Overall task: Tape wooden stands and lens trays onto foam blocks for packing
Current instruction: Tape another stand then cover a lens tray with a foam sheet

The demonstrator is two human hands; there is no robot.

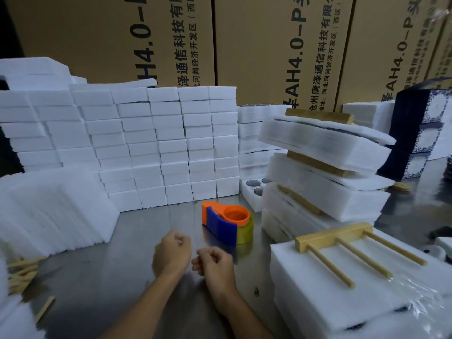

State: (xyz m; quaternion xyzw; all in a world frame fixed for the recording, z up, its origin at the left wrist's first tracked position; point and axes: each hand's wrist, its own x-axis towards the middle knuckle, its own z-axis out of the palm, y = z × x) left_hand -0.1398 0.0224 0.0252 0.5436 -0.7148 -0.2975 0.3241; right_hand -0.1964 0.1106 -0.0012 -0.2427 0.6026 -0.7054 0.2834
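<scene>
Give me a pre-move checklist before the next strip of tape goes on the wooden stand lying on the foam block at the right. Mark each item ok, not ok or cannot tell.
1. Wooden stand lies flat on top of the foam block, three rods pointing toward the person: ok.
2. Tape dispenser is on the metal table, just ahead of the hands: ok.
3. Left hand is free to steady the stand: fingers curled, nothing visible in it: ok.
4. Right hand is free to take the dispenser: curled, nothing visible in it: ok.
5. Tape already over the rod tips: clear film shows near the block's front edge, but whether it is tape: cannot tell.
</scene>
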